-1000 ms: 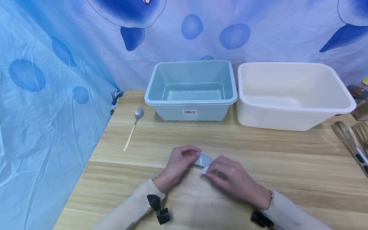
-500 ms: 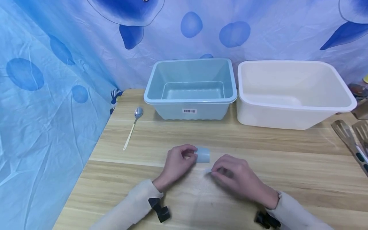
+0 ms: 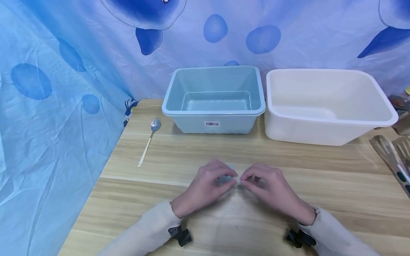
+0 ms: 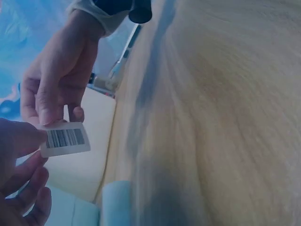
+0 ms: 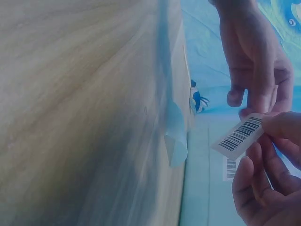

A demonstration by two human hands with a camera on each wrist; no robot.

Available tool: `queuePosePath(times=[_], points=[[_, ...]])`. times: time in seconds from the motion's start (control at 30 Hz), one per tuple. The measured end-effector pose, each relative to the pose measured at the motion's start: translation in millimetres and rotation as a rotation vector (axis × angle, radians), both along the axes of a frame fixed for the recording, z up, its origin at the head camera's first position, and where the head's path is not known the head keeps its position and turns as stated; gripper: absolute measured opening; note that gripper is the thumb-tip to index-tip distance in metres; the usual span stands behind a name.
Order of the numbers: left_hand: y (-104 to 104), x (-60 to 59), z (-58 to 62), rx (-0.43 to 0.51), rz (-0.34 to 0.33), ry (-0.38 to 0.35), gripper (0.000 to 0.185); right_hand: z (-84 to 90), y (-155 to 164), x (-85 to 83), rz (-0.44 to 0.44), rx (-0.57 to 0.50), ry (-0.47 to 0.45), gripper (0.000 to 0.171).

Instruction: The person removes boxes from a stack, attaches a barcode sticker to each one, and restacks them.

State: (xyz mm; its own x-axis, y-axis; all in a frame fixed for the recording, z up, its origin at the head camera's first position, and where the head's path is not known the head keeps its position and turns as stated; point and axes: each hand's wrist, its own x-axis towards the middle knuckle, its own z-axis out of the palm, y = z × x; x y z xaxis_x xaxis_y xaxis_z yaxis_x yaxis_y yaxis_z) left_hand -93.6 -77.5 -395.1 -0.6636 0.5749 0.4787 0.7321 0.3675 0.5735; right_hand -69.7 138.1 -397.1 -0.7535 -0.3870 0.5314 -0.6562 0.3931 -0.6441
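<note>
The left hand [image 3: 205,186] and the right hand [image 3: 272,188] meet low over the near middle of the pale wooden table [image 3: 288,160], fingertips nearly touching. Between them is a small white rectangular barcode sticker [image 4: 65,139]. The left wrist view shows it pinched at one end by the left thumb and fingers, while the right hand's curled fingers hang just above its other end. In the right wrist view the sticker [image 5: 237,135] sits in the closer hand's fingertips with the other hand just beyond it. So it is held off the table, clear of the wood, probably so that its sticky side touches nothing. Whether the right hand also grips it I cannot tell.

Beneath the hands lies a small light-blue curled piece of film [image 5: 175,136], resting on the table, one edge lifted; from the head view it is mostly hidden behind the fingers.

At the far edge stand two tubs side by side, nearly touching: a large cream plastic tub [image 3: 326,106] on the right and a smaller light-blue plastic tub [image 3: 214,101] on the left, which carries a barcode label on its near wall. Further left lies a metal spoon with a pale handle [image 3: 148,142], bowl pointing far. Metal slotted utensils [image 3: 392,156] lie at the right edge. A blue patterned cloth [image 3: 64,89] hangs behind and to the left.
</note>
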Motion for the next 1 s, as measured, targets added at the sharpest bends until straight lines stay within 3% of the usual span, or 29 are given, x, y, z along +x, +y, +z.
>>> queuePosePath(times=[0.17, 0.33, 0.43, 0.5, 0.6, 0.67, 0.73, 0.8, 1.0], points=[[4, 2.3, -0.6, -0.022, -0.027, -0.006, 0.005, -1.0, 0, 1.7, -0.012, 0.011, 0.001, 0.022], [8, 2.0, -1.4, 0.057, 0.054, -0.089, 0.001, 3.1, 5, 2.0, -0.074, -0.008, 0.012, 0.023], [11, 0.8, -0.9, 0.148, 0.131, -0.231, 0.002, 7.5, 10, 1.6, -0.158, -0.069, 0.007, 0.024], [13, 0.0, 0.4, 0.229, 0.173, -0.376, 0.004, 9.2, 13, 1.6, -0.232, -0.124, -0.042, 0.024], [17, -2.5, 2.3, 0.353, 0.210, -0.580, 0.008, 8.4, 16, 2.5, -0.316, -0.194, -0.196, 0.020], [21, -4.8, 2.1, 0.418, 0.207, -0.660, 0.011, 6.1, 16, 3.5, -0.338, -0.242, -0.324, 0.018], [27, -7.1, 1.2, 0.455, 0.191, -0.688, 0.012, 2.8, 17, 4.3, -0.347, -0.275, -0.420, 0.016], [33, -8.8, 0.2, 0.470, 0.174, -0.692, 0.013, 0.3, 18, 4.8, -0.366, -0.307, -0.458, 0.014], [53, -14.3, 3.0, 0.443, 0.117, -0.751, 0.015, 0.2, 29, 6.3, -0.491, -0.356, -0.392, 0.010]])
